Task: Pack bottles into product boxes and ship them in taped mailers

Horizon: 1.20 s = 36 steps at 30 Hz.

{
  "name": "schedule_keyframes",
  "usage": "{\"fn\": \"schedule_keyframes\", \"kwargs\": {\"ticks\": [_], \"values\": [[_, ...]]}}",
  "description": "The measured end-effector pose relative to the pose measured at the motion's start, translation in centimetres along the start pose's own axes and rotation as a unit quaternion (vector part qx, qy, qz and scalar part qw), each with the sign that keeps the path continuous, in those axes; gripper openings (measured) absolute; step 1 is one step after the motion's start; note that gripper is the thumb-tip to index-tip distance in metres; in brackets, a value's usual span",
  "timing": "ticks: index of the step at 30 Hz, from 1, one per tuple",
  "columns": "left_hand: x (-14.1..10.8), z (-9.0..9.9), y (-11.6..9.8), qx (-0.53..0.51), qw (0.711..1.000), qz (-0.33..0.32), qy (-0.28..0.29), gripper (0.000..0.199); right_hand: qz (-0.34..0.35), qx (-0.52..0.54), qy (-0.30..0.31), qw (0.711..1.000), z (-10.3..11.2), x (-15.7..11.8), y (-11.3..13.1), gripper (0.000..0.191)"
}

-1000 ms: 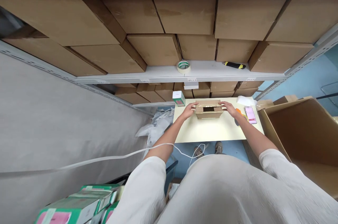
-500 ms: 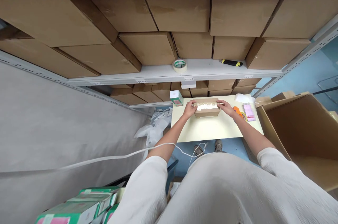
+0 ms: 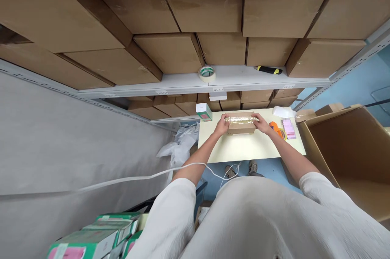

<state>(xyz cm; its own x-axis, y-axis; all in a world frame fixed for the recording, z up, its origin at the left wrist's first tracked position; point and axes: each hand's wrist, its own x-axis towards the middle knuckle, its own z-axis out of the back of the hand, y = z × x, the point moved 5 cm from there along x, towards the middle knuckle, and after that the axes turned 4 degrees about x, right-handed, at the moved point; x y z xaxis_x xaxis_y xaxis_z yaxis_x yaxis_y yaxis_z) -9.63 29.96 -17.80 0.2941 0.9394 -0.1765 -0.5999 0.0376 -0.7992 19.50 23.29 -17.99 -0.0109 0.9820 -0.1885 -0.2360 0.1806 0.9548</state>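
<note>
A small brown cardboard box (image 3: 242,129) sits on the pale table (image 3: 240,149), with a strip of shiny clear packing tape (image 3: 241,120) running along its top. My left hand (image 3: 222,125) grips the box's left end, fingers curled at the tape's end. At the opposite end my right hand (image 3: 261,123) pinches the corner where the tape reaches over. Just right of that hand lies an orange tape dispenser (image 3: 275,128) with a tape roll in it. A green and white carton (image 3: 204,112) stands at the table's back left corner.
Shelves ahead hold stacked cardboard boxes (image 3: 201,3), a tape roll (image 3: 207,73) and a utility knife (image 3: 268,70). A large open carton (image 3: 317,149) stands right of the table. A white cable (image 3: 146,177) crosses in front of my left arm.
The tape strip lies flatter along the box top and looks more golden. Both hands have shifted slightly, staying at the box's ends. The view has tilted a little.
</note>
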Motion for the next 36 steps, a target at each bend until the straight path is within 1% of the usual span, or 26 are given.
{"fn": "schedule_keyframes", "kwargs": {"ticks": [3, 5, 7, 9, 14, 16, 18, 21, 23, 25, 27, 29, 32, 36], "values": [[-0.3, 0.0, -0.1, -0.001, 1.000, -0.005, 0.016, 0.034, -0.018, -0.003, 0.007, 1.000, 0.4, -0.8, 0.1, 0.047], [-0.5, 0.0, -0.1, -0.005, 1.000, -0.016, 0.016, 0.034, -0.001, -0.019, 0.003, 1.000, 0.4, -1.2, 0.5, 0.045], [-0.5, -0.1, -0.2, -0.012, 1.000, -0.023, 0.009, 0.034, 0.027, -0.034, -0.015, 0.999, 0.4, -1.4, 0.8, 0.044], [-0.5, -0.4, -0.2, -0.019, 0.999, -0.025, 0.001, 0.035, 0.041, -0.036, -0.030, 0.998, 0.4, -1.4, 0.8, 0.044], [-0.7, -2.0, -0.4, -0.028, 0.999, -0.036, -0.003, 0.037, 0.015, -0.035, -0.040, 0.998, 0.9, -1.6, 0.1, 0.045], [-0.9, -2.4, -0.4, -0.029, 0.999, -0.039, -0.005, 0.037, 0.007, -0.036, -0.040, 0.999, 1.1, -1.8, 0.1, 0.046], [-1.1, -2.3, -0.3, -0.026, 0.999, -0.039, -0.007, 0.036, 0.004, -0.035, -0.037, 0.999, 1.1, -2.0, 0.4, 0.046], [-1.7, -1.7, 0.3, -0.016, 0.999, -0.040, -0.010, 0.037, -0.004, -0.029, -0.024, 0.999, 0.6, -2.4, 0.5, 0.045], [-2.4, -1.5, 0.9, -0.009, 0.999, -0.037, -0.004, 0.038, -0.003, -0.028, -0.014, 0.999, -0.1, -2.7, 0.3, 0.044], [-3.1, -1.7, 1.8, -0.005, 1.000, -0.025, 0.007, 0.040, 0.001, -0.034, 0.002, 0.999, -0.8, -3.1, -0.3, 0.042], [-3.8, -2.1, 2.6, -0.006, 1.000, -0.014, 0.016, 0.041, -0.001, -0.041, 0.017, 0.999, -1.5, -3.5, -1.1, 0.041], [-4.3, -2.8, 3.1, -0.011, 1.000, -0.007, 0.019, 0.039, -0.005, -0.043, 0.016, 0.999, -1.7, -3.5, -1.9, 0.041], [-4.4, -3.5, 3.3, -0.018, 1.000, -0.003, 0.012, 0.037, -0.003, -0.042, -0.006, 0.999, -1.3, -3.0, -2.5, 0.042], [-3.8, -3.9, 2.5, -0.007, 1.000, -0.027, -0.007, 0.037, -0.007, -0.063, -0.028, 0.998, -0.8, -2.1, -2.7, 0.042]]}}
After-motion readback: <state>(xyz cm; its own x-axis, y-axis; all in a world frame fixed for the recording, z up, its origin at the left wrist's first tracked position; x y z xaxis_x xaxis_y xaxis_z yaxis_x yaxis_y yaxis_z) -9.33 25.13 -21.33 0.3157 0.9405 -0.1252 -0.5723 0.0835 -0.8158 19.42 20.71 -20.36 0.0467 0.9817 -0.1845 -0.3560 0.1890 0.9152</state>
